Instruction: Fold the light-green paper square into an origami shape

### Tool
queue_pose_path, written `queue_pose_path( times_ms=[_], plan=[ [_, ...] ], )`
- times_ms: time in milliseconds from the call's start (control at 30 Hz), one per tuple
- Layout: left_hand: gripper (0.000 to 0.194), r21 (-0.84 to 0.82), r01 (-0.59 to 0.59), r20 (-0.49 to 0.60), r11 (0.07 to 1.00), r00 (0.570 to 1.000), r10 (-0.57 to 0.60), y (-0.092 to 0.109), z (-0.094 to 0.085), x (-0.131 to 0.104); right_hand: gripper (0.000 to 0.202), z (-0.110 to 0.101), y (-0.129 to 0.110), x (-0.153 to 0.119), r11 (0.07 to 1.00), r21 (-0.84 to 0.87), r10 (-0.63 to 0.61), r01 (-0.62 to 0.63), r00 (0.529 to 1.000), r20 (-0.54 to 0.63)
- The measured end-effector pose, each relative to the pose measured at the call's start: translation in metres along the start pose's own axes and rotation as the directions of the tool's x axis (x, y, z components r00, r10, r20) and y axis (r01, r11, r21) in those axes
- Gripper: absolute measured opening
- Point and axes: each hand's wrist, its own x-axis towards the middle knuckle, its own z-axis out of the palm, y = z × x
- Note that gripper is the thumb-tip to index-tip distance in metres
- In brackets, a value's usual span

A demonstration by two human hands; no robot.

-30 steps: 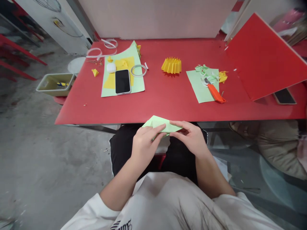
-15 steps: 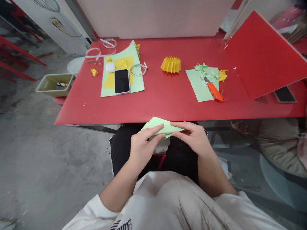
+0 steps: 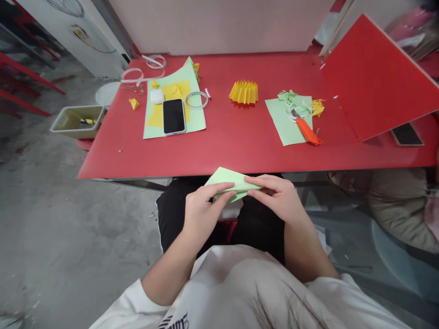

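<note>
A folded piece of light green paper (image 3: 224, 176) is held over my lap, just off the table's front edge. My left hand (image 3: 204, 203) pinches its left part between thumb and fingers. At its right end, my right hand (image 3: 277, 195) pinches the paper the same way. The folded layers gape slightly along the lower side, between the two thumbs. Beyond it on the red table (image 3: 226, 146) stands a pleated yellow paper piece (image 3: 243, 92).
Left on the table, a phone (image 3: 173, 117), a tape roll (image 3: 196, 100) and a white case (image 3: 157, 96) lie on green and yellow paper. An orange cutter (image 3: 307, 131) rests among paper scraps (image 3: 297, 101). A red board (image 3: 380, 82) leans at right. Another person's leg (image 3: 398, 205) shows.
The lower flap of the green paper shows a little more below the upper layer. Both hands keep their pinch and have shifted very slightly apart.
</note>
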Motion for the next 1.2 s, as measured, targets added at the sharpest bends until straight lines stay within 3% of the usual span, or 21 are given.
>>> queue_pose_path(
  times_ms=[167, 300, 600, 733, 1000, 1100, 1200],
  plan=[
    [0.016, 0.009, -0.084, -0.008, 0.996, 0.996, 0.084, -0.001, -0.001, -0.001, 0.02, -0.001, -0.001, -0.001, 1.0, -0.002, -0.025, 0.025, 1.0, -0.004],
    [0.025, 0.008, -0.104, -0.019, 0.995, 0.994, 0.104, -0.002, -0.001, -0.001, 0.018, 0.0, -0.002, 0.0, 0.999, 0.032, 0.033, -0.032, 0.999, -0.018],
    [0.023, 0.099, -0.124, -0.02, 0.987, 0.992, 0.126, -0.006, 0.001, -0.001, 0.016, 0.002, -0.008, 0.001, 0.982, 0.058, 0.182, -0.179, 0.981, -0.064],
    [0.026, 0.152, -0.188, -0.048, 0.97, 0.979, 0.197, -0.006, -0.002, 0.001, 0.017, 0.001, -0.008, -0.002, 0.993, 0.013, 0.121, -0.12, 0.988, -0.099],
    [0.013, 0.148, -0.349, -0.157, 0.925, 0.916, 0.37, -0.01, -0.005, 0.004, 0.016, 0.002, -0.006, -0.007, 0.994, -0.059, -0.096, 0.088, 0.985, -0.142],
    [0.013, 0.102, -0.386, -0.113, 0.917, 0.911, 0.397, -0.013, -0.01, 0.011, 0.014, 0.001, -0.007, -0.007, 0.995, -0.068, -0.087, 0.079, 0.988, -0.129],
    [0.016, -0.063, -0.354, 0.014, 0.933, 0.935, 0.355, -0.017, -0.015, 0.021, 0.013, 0.0, -0.007, -0.006, 0.995, -0.076, -0.065, 0.057, 0.993, -0.099]
  ],
)
